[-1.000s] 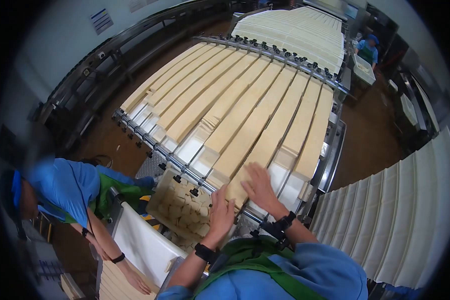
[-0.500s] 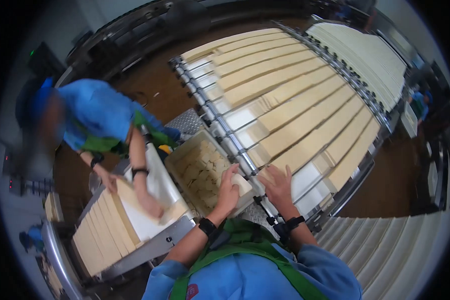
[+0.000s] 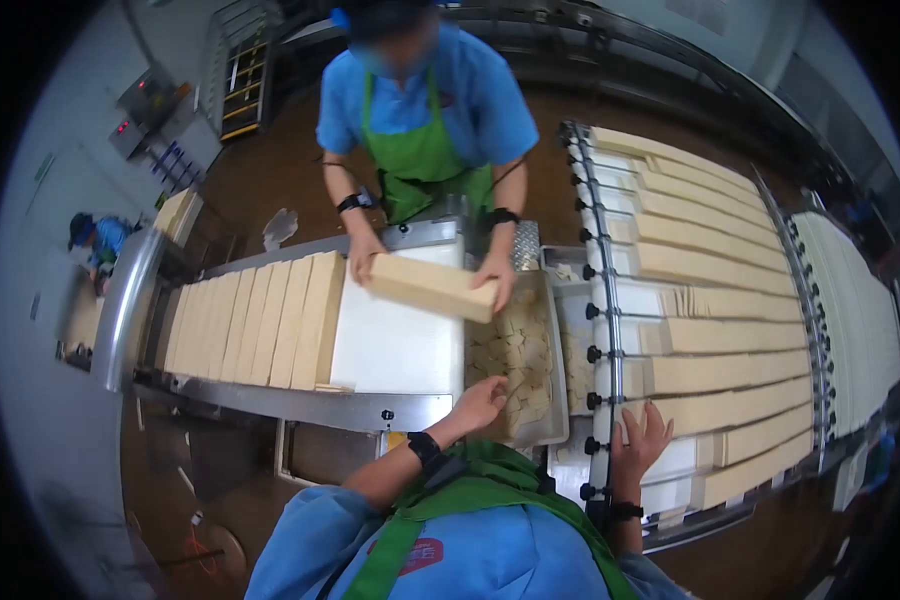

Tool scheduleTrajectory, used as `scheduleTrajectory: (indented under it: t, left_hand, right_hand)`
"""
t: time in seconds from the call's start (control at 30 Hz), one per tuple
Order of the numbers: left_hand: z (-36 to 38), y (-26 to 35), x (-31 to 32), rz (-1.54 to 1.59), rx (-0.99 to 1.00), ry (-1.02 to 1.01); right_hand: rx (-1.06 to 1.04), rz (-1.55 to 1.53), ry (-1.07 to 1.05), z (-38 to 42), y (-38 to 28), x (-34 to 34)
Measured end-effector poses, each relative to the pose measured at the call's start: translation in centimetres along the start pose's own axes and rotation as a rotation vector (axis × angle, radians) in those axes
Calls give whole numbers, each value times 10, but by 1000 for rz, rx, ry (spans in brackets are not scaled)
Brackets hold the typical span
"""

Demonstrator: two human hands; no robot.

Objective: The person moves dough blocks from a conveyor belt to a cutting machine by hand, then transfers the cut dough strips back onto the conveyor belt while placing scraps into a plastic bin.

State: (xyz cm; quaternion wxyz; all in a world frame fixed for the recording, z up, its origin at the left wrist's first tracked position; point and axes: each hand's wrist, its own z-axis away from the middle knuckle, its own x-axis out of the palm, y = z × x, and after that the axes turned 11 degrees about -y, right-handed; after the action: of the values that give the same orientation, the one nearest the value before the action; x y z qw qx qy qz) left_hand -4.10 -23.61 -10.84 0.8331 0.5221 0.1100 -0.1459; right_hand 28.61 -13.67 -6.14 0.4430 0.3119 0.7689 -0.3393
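Note:
My left hand (image 3: pixel 482 403) is over the near edge of a plastic bin (image 3: pixel 562 400), its fingers loosely bent and apart, with nothing visible in them. Inside the bin lie many pale, square-cut pieces (image 3: pixel 515 350). On the right, my right hand (image 3: pixel 642 440) has its fingers spread against the near end of a long row of thin pale slices (image 3: pixel 730 408) on the lane conveyor (image 3: pixel 615 300). Across from me a co-worker's two hands (image 3: pixel 497 278) hold a long pale block of slices (image 3: pixel 430 285) by its ends.
Several blocks (image 3: pixel 260 320) stand side by side on the left conveyor, before its white belt (image 3: pixel 400 330). A metal rail with black knobs (image 3: pixel 595 355) edges the lane conveyor. The co-worker (image 3: pixel 420 120) stands beyond the left conveyor; another person (image 3: pixel 105 240) is far left.
My view has turned left. My left hand has let go of the small pale piece it held near the bin. The co-worker has lifted a block off the left belt.

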Motion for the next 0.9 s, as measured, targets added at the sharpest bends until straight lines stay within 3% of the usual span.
scheduleTrajectory:
  t: [0.2,0.9]
  left_hand:
    - [24,-36,-2,222,-17,118]
    - [38,-34,13,197,-18,50]
  right_hand:
    - [24,34,9,-1,-4,-1]
    - [69,61,24,4,1,7]
